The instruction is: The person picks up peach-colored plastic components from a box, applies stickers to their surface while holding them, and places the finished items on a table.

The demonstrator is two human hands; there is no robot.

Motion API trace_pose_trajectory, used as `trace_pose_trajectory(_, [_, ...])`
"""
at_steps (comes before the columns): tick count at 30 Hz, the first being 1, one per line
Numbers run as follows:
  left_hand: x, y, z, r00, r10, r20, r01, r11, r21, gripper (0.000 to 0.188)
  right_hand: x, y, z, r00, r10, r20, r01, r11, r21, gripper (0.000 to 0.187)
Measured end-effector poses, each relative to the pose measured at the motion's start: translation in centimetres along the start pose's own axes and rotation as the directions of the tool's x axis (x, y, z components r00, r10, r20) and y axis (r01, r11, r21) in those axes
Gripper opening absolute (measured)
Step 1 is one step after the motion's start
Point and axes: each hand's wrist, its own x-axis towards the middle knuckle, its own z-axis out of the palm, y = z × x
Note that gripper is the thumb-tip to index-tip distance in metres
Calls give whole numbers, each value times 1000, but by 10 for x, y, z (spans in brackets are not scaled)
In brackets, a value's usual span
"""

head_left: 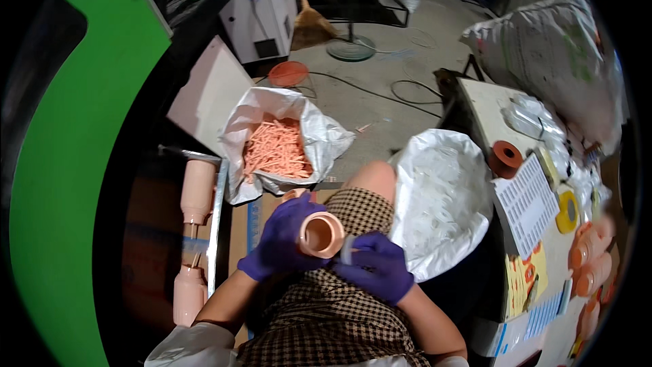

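Left grip [278, 238], purple-gloved, is closed around a pink bottle [319, 236]; I note its round mouth tilted up toward my head view, above the wearer's checked garment [305, 309]. Right grip [377, 266], gloved alike, is closed on a small whitish piece [348, 250], just beside the bottle's mouth; I cannot tell whether the two touch. A second pink part [294, 194] shows just beyond the left glove, mostly hidden. Ahead and to the left, a white sack [333, 139], open at the top, holds many thin pink strips [277, 149]. Right of the knee I log another open white sack [428, 268] with clear plastic pieces [441, 194] in it. At far left, two more pink bottles lie in line along a metal rail [218, 224], one upper [197, 190], one lower [189, 295]. On the right-hand counter [483, 98]: a brown tape roll [506, 158], a printed sheet [526, 204], a yellow tape roll [567, 212], and a cluster of pink containers [591, 261] near its outer edge. Beyond, on the floor, a broom [312, 25] leans by a pale cabinet [261, 17].
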Motion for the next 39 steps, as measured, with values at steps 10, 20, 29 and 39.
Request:
trace_pose_trajectory(10, [5, 11, 13, 994, -23, 111, 47, 975, -217, 95, 24, 11, 35, 998, -46, -31, 46, 999, 0, 14])
trace_pose_trajectory(20, [3, 20, 26, 999, 19, 49, -5, 960, -280, 117, 10, 22, 55, 980, 194, -40, -198, 944, -265, 15])
trace_pose_trajectory(29, [6, 36, 26, 996, 32, 83, -23, 994, -105, 107, 7, 26, 39, 993, 111, 51, -92, 955, -282, 12])
trace_pose_trajectory(39, [2, 24, 33, 992, 29, 125, -18, 996, -93, 116, 1, 50, 66, 970, 140, -197, -199, 925, -323, 17])
